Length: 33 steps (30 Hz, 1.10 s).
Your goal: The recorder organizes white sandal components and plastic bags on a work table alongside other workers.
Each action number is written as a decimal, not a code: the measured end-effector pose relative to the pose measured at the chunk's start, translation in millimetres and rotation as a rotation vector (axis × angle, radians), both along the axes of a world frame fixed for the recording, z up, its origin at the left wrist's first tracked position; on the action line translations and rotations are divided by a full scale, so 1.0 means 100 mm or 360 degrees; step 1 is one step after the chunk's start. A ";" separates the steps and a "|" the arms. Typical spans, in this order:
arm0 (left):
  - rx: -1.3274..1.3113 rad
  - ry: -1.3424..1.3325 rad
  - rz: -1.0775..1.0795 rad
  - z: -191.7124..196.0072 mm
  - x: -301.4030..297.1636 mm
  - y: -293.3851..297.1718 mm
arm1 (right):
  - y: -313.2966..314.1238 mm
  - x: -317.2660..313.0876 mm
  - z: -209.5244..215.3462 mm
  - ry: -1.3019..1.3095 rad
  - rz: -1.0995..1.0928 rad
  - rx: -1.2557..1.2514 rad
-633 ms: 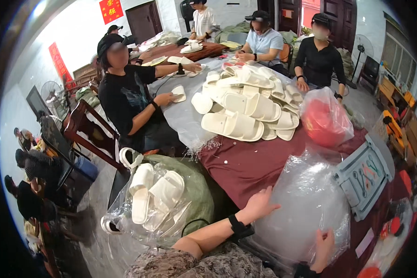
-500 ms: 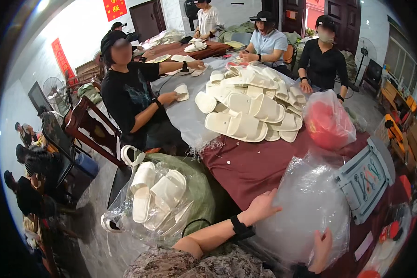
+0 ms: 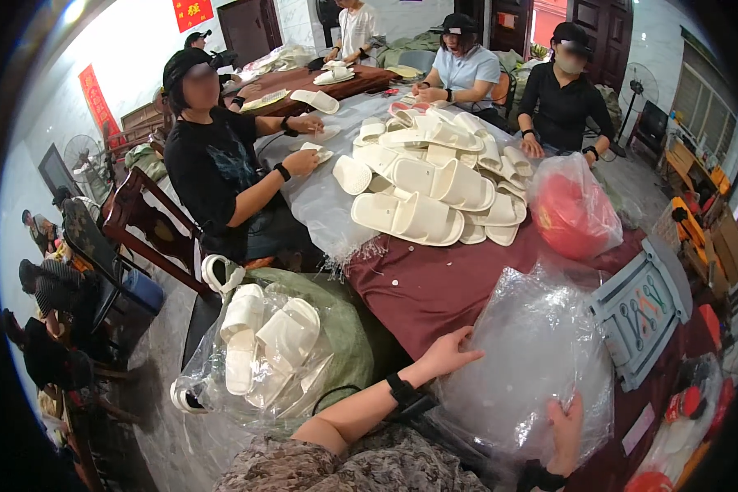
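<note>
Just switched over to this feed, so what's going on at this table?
The wearer's left hand is at the left edge of a clear plastic bag, the right hand at its lower right; I can't tell how firmly either grips it. The bag lies on a maroon cloth, with a pile of cream slippers beyond. Bagged slippers sit at lower left. A co-worker in black handles a slipper.

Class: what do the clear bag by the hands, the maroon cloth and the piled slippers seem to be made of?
Bag: thin, glossy plastic film, being see-through, crinkled and catching glare.
Cloth: probably fabric, mostly matt, with soft creases.
Slippers: perhaps fabric over foam, dull with little shine; the look leaves it open.
</note>
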<state>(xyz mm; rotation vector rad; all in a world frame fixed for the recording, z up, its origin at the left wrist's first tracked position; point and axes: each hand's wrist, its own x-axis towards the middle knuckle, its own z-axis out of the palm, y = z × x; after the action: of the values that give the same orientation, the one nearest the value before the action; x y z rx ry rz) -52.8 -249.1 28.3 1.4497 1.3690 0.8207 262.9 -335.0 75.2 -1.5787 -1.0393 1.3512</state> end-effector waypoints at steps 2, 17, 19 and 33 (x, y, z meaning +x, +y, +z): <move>-0.0005 0.0019 0.0027 0.04 0.00 -0.04 | 0.04 0.14 -0.21 -0.0150 -0.0130 0.0354; 0.0748 0.0988 -0.0208 0.11 0.57 0.17 | 0.22 1.42 -0.42 -0.2063 -0.0423 0.0673; 0.0815 0.1045 -0.0122 0.05 0.53 0.20 | 0.28 1.37 -0.50 -0.2152 -0.0554 0.0420; 0.0198 0.0565 -0.0433 0.01 0.71 0.55 | 0.10 0.96 -0.42 -0.1162 -0.0423 0.0214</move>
<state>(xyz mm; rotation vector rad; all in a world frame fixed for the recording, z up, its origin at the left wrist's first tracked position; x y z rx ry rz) 18.1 -194.3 29.3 1.8980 1.3518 0.4948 358.5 -325.2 32.9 -2.0718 -1.2404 0.5031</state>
